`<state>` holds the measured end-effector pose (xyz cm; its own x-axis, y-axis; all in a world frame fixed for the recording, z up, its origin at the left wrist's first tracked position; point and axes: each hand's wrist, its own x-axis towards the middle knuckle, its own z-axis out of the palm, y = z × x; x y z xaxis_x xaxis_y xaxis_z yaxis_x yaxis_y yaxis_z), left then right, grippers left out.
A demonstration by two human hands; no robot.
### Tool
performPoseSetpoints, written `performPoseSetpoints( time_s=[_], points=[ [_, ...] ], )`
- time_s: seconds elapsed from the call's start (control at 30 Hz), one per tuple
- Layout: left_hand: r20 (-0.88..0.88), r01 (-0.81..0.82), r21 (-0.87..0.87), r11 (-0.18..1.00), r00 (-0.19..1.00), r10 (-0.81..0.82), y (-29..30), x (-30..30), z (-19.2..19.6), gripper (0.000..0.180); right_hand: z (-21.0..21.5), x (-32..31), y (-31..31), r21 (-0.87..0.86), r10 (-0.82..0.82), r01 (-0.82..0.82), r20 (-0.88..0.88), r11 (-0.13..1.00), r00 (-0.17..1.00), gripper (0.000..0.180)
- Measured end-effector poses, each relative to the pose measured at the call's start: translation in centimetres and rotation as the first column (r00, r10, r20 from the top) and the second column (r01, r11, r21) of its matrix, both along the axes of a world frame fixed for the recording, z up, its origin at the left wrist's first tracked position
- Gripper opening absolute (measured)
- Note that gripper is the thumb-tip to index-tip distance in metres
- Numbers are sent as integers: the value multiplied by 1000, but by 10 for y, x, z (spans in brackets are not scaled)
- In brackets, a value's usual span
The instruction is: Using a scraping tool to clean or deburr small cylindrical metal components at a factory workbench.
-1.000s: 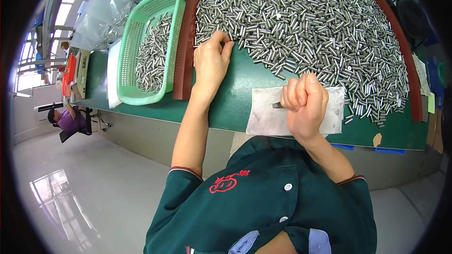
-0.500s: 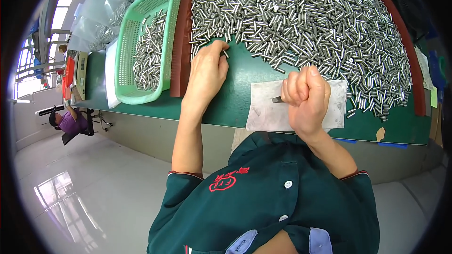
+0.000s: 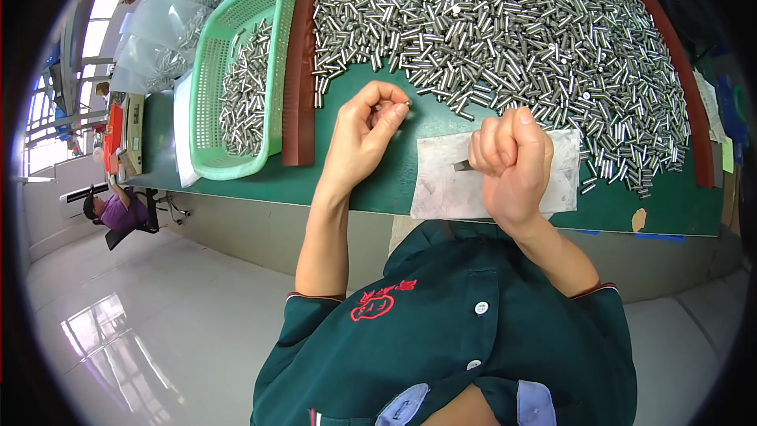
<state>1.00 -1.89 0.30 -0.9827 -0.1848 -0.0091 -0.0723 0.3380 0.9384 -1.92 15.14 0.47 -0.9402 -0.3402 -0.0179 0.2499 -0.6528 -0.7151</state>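
My left hand [image 3: 361,136] is raised over the bare green tabletop [image 3: 335,99]. Its thumb and fingers pinch a small metal pin [image 3: 408,102], of which only the tip shows. Closed in a fist, my right hand [image 3: 516,166] is over a smudged white sheet [image 3: 441,185]. From its little-finger side a short, flat, dark grey end [image 3: 462,166] pokes out; the rest of that object is hidden in the fist. Beyond both hands spreads a large heap of short, shiny metal pins [image 3: 489,31].
Dark red strips [image 3: 300,110] border the heap left and right. To the left, a green plastic basket [image 3: 277,71] holds more pins, with clear bags [image 3: 169,24] behind it. A scale [image 3: 132,134] stands farther left. Other people [image 3: 126,209] are in the background.
My left hand has drawn back from the heap's edge toward the right and nearer my right hand, a pin between its fingertips. My right hand has hardly moved.
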Motion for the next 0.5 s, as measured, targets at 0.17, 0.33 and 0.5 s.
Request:
performPoseSetpoints(
  time_s=[0.17, 0.33, 0.5],
  points=[
    [10, -34, 51, 998, 999, 34, 5, 2, -5, 7, 1, 1, 1, -25, 4, -3, 22, 1000, 1000, 37],
    [29, -17, 37, 999, 999, 16, 6, 4, -6, 8, -1, 2, 2, -23, 15, -14, 35, 1000, 999, 37],
    [25, 41, -275, 960, 999, -36, 33, 24, 14, 6, 0, 0, 1, 12, 0, 0, 12, 1000, 1000, 38]
  ],
)
